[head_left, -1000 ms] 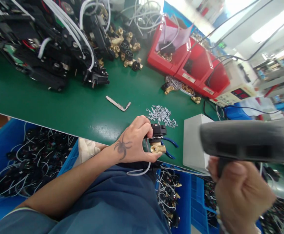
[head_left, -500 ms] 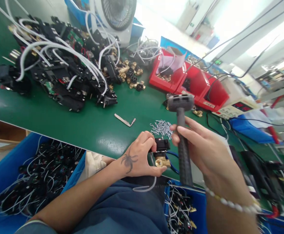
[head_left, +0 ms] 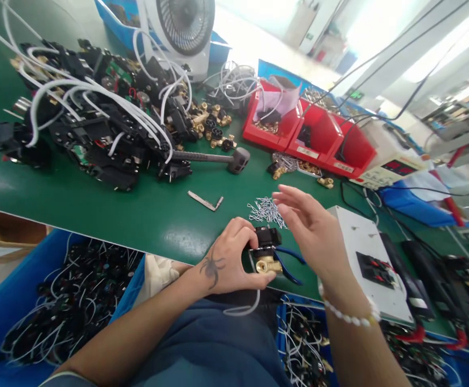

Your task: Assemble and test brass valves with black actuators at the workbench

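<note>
My left hand point(head_left: 234, 257) is closed around a brass valve with a black housing point(head_left: 267, 260) at the table's front edge. A thin white tube hangs from that part. My right hand point(head_left: 312, 231) is open, fingers stretched out and holding nothing, over the right side of a pile of small wire clips point(head_left: 264, 209). Beside the valve lie blue-handled pliers point(head_left: 290, 258), their front hidden behind it. Farther back is a grey hammer point(head_left: 222, 157), its handle end against the heap of black assemblies point(head_left: 109, 134). A small L-shaped metal tool point(head_left: 205, 200) rests on the table.
Red bins point(head_left: 312, 137) stand at the back, with brass fittings point(head_left: 218, 129) left of them. A white fan point(head_left: 186, 32) is behind the heap. Blue crates point(head_left: 135, 285) of tubed assemblies sit below the table edge. On the right is a white box point(head_left: 351, 236).
My right hand has let go of the hammer, which is now farther back and left by the black heap. The hand's fingers have opened. My left hand stays on the valve.
</note>
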The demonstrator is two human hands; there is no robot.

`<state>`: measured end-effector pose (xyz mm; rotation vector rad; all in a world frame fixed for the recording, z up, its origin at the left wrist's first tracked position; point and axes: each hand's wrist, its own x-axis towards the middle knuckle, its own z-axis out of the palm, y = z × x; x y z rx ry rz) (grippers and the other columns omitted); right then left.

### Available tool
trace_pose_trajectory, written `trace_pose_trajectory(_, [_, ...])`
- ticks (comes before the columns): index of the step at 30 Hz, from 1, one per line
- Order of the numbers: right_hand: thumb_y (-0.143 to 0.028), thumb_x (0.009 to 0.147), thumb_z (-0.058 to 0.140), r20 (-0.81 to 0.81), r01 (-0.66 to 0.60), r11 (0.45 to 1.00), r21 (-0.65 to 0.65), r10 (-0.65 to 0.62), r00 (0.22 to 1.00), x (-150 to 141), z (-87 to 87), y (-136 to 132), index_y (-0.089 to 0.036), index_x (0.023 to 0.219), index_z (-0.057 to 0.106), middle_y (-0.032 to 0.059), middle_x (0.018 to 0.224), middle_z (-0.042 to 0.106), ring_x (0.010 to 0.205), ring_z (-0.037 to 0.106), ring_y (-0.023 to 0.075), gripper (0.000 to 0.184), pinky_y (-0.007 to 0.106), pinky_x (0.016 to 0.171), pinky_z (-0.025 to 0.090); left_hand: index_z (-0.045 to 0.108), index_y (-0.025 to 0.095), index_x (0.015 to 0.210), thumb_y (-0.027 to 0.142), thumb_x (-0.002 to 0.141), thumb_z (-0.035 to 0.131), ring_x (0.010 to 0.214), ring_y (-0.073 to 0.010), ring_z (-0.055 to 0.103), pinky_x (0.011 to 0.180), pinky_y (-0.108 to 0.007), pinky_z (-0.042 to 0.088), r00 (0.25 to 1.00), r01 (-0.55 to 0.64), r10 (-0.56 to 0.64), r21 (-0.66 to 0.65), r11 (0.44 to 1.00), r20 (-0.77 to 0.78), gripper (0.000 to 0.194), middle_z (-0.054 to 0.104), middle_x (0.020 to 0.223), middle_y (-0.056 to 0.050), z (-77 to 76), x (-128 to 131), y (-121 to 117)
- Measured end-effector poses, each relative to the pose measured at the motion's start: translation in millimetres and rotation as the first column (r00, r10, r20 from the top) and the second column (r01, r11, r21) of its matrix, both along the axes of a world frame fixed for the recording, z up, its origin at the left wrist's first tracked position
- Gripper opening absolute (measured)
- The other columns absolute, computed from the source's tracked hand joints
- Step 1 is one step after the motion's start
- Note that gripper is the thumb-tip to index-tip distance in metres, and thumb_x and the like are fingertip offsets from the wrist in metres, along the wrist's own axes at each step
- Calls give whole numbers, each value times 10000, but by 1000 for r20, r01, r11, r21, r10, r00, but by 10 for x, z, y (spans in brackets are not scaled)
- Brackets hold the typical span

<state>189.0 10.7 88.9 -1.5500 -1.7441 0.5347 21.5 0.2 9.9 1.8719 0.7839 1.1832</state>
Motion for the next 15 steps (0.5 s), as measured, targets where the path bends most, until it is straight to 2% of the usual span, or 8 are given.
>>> trace_pose_trajectory(2, [-441, 947, 559, 257, 135, 990, 50, -144, 956, 224, -135, -271, -170, 1297, 612, 135, 1180, 700, 1065, 676, 253, 446, 469, 955, 548, 468, 210, 869, 291, 651, 799, 948, -206, 556, 850, -380, 519, 999, -46, 47, -17, 999, 12, 404, 530, 1002, -55, -1, -14, -18])
trace_pose_trajectory(3, [-479, 955, 530, 391, 151, 986, 68, -165, 906, 315, -232, -405, -123, 1305, 608, 179, 1192, 686, 1090, 661, 289, 505, 500, 947, 547, 477, 206, 881, 284, 657, 793, 944, -204, 554, 837, -374, 519, 997, -69, 69, -28, 997, 15, 396, 528, 998, -53, -2, -19, -26])
trace_pose_trajectory(5, [-564, 967, 441, 616, 119, 990, 70, -137, 776, 439, -444, -647, -26, 1300, 609, 265, 1215, 647, 1122, 624, 363, 654, 549, 920, 544, 485, 199, 891, 270, 666, 783, 921, -195, 550, 786, -346, 519, 995, -97, 98, -47, 994, 20, 381, 526, 992, -53, -1, -20, -38])
trace_pose_trajectory(7, [-582, 977, 372, 732, 86, 995, 41, -88, 675, 488, -620, -821, -4, 1314, 609, 290, 1213, 630, 1111, 605, 387, 710, 563, 902, 537, 485, 195, 887, 262, 672, 776, 897, -187, 547, 734, -317, 511, 994, -104, 105, -50, 993, 27, 368, 524, 987, -52, 0, -14, -43])
trace_pose_trajectory(8, [-578, 980, 359, 751, 87, 996, 21, -73, 656, 493, -677, -874, -23, 1325, 613, 283, 1200, 632, 1096, 602, 384, 701, 566, 900, 529, 484, 195, 884, 261, 673, 775, 893, -185, 547, 722, -311, 507, 994, -106, 108, -45, 993, 31, 365, 523, 986, -51, 0, -10, -44])
trace_pose_trajectory(10, [-600, 962, 390, 692, 142, 989, -31, -82, 718, 489, -716, -910, -73, 1315, 642, 260, 1140, 642, 1060, 596, 378, 683, 583, 905, 503, 487, 195, 883, 259, 673, 774, 908, -189, 549, 733, -314, 505, 994, -106, 106, -35, 994, 26, 361, 524, 990, -50, -4, -6, -45])
trace_pose_trajectory(12, [-672, 900, 465, 493, 221, 966, -137, -127, 860, 493, -667, -880, -89, 1228, 696, 240, 1060, 648, 1005, 596, 366, 708, 585, 892, 490, 491, 194, 876, 258, 675, 775, 926, -193, 550, 776, -331, 506, 994, -110, 111, -26, 994, 13, 354, 525, 993, -50, -8, -9, -47])
trace_pose_trajectory(15, [-704, 926, 328, 185, 223, 920, -321, -170, 968, 540, -483, -811, -118, 1024, 733, 166, 883, 657, 829, 621, 275, 719, 463, 756, 540, 491, 193, 869, 260, 676, 779, 928, -185, 550, 818, -338, 505, 994, -110, 110, -15, 994, -9, 353, 525, 993, -48, -3, -23, -49])
